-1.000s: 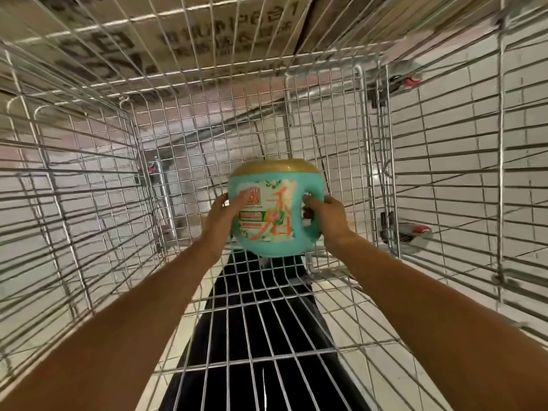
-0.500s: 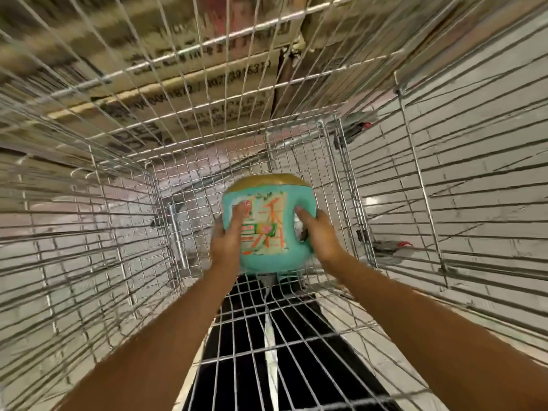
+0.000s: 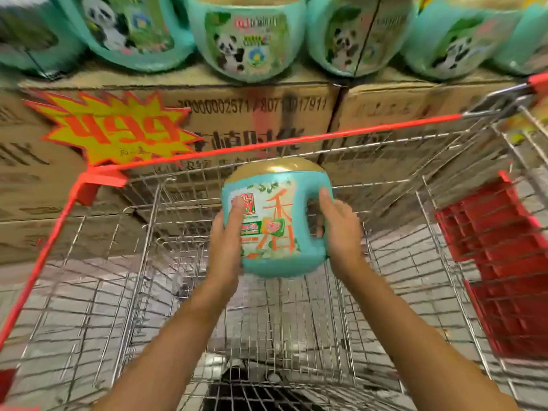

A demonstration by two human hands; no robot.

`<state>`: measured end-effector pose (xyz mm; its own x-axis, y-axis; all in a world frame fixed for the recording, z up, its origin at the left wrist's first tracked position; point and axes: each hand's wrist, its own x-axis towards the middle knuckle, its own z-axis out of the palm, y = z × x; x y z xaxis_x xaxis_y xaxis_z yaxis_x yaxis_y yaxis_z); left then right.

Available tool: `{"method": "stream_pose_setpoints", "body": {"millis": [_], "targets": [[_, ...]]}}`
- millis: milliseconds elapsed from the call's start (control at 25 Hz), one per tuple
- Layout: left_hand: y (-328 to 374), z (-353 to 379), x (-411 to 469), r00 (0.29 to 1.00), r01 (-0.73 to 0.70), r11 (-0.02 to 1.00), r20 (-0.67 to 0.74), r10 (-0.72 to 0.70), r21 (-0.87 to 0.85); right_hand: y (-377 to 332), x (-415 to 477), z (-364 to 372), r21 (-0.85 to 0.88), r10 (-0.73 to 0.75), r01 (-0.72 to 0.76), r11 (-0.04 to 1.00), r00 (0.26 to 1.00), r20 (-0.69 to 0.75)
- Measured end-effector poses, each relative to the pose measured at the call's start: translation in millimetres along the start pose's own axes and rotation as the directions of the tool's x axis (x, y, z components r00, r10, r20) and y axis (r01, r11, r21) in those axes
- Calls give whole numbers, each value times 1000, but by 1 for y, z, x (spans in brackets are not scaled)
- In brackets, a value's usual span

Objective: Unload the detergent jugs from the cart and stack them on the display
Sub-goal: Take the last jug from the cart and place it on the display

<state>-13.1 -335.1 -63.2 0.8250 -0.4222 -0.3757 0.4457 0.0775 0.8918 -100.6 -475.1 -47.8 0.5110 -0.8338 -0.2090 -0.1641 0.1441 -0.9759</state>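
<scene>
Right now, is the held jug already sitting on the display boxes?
No: the left hand and right hand hold the jug over the cart, below the panda jugs standing on the cardboard boxes.

I hold the jug (image 3: 275, 223) at the middle of the frame, my left hand (image 3: 226, 232) on its left side and my right hand (image 3: 341, 229) round the handle on its right, above the cart (image 3: 296, 140), which fills the lower half. Behind the cart, cartons (image 3: 252, 114) span the upper frame, with a row of jugs (image 3: 246, 40) on top. A price sign (image 3: 115, 129) sits on the cartons at upper left. The cart's seat flap (image 3: 504, 262) lies at the right edge.
</scene>
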Motion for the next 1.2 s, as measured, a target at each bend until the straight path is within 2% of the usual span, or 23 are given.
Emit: {"method": "stream_pose_setpoints", "body": {"millis": [160,360,520,720,920,1200], "targets": [[51,-20,-59,988,-134,988,-82,127,-80,-40,-50,17,214,-44,16,977,991,126],[77,-80,-133,928,-278,952,-292,231,-129,-58,-114,60,254,-109,27,967,943,314],[86,-140,-186,855,-327,935,-464,231,-137,-67,-169,108,200,-135,36,979,853,504],[88,-221,-255,711,-386,913,-673,205,-130,-65,-255,175,173,-140,25,985,705,695],[92,-310,-317,611,-439,891,-766,199,-119,-46,-344,245,125,-51,-85,988,592,804],[99,-443,-371,543,-429,901,-814,206,-59,-20,-456,335,137,-53,-132,982,502,863]]}}
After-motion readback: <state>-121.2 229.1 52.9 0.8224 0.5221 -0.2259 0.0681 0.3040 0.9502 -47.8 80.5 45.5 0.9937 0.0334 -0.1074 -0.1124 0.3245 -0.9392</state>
